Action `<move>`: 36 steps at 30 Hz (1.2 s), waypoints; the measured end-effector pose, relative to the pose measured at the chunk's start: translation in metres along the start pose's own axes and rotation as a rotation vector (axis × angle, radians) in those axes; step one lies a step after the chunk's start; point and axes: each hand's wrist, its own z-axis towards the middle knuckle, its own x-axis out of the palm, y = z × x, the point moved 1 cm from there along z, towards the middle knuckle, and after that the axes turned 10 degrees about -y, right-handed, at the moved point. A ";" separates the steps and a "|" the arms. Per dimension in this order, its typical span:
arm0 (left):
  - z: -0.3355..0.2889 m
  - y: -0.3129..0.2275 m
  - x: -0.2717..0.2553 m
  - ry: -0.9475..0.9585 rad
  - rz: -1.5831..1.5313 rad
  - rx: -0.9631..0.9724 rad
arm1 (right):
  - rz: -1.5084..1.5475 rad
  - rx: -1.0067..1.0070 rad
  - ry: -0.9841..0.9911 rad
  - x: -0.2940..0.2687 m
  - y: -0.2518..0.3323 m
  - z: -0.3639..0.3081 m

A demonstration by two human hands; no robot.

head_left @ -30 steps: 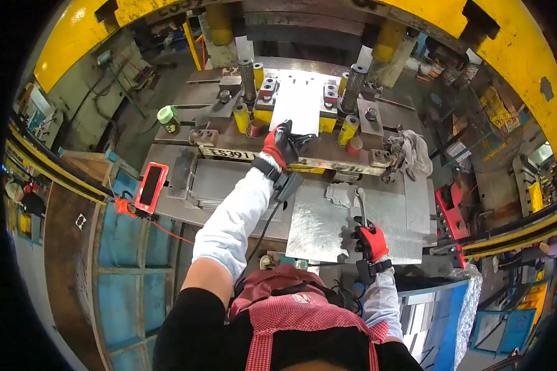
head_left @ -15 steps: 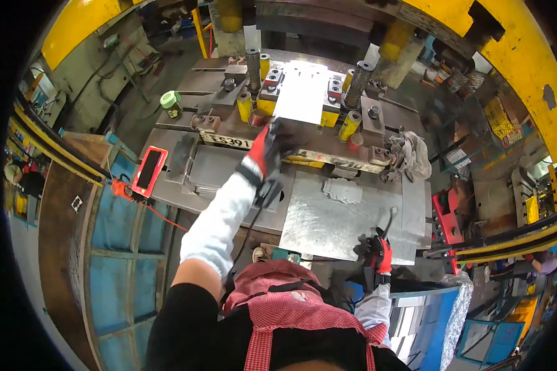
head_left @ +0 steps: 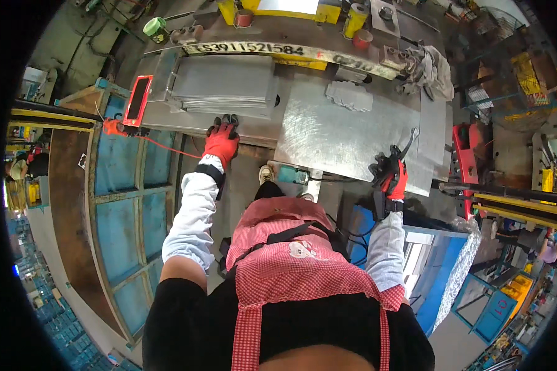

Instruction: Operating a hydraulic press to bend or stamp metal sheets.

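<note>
My left hand (head_left: pixel 221 141), in a red glove with black fingertips, lies at the front edge of the press table with its fingers apart. Just beyond it rests a stack of flat grey metal sheets (head_left: pixel 223 80); no sheet is in that hand. My right hand (head_left: pixel 390 173), gloved in the same way, is closed around a slim metal tool with a rounded tip (head_left: pixel 410 142), whose exact kind I cannot make out. It hovers over or touches the near right part of a bare metal plate (head_left: pixel 328 136). Small cut metal pieces (head_left: pixel 349 96) lie on that plate's far side.
A red-framed phone (head_left: pixel 137 102) lies at the table's left corner. Beyond are the press die (head_left: pixel 278 46), yellow posts (head_left: pixel 355 20), a green-lidded jar (head_left: pixel 155 28) and a grey rag (head_left: pixel 436 71). A blue bin (head_left: pixel 436 272) stands at my right, a blue-panelled frame (head_left: pixel 117 216) at my left.
My left hand has come back from the die to the table's front edge. The view has tilted down, bringing the sheet stack into plain sight. My right hand still holds the tool.
</note>
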 end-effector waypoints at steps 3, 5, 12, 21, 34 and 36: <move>0.007 -0.002 0.003 0.066 0.057 -0.051 | -0.014 -0.014 -0.068 0.005 0.003 -0.001; 0.007 -0.009 -0.002 0.083 0.067 -0.051 | -0.113 -0.037 -0.058 0.002 0.004 -0.002; 0.009 -0.010 -0.001 0.013 0.027 -0.010 | -0.009 0.012 -0.166 0.011 0.005 -0.007; 0.006 -0.014 -0.012 0.196 0.092 -0.118 | -0.138 -0.037 -0.118 0.004 0.001 -0.002; 0.006 -0.014 -0.009 0.182 0.083 -0.082 | -0.076 -0.026 -0.103 -0.001 -0.001 -0.001; 0.005 -0.013 -0.010 0.187 0.091 -0.091 | -0.063 -0.048 -0.091 0.001 -0.001 -0.002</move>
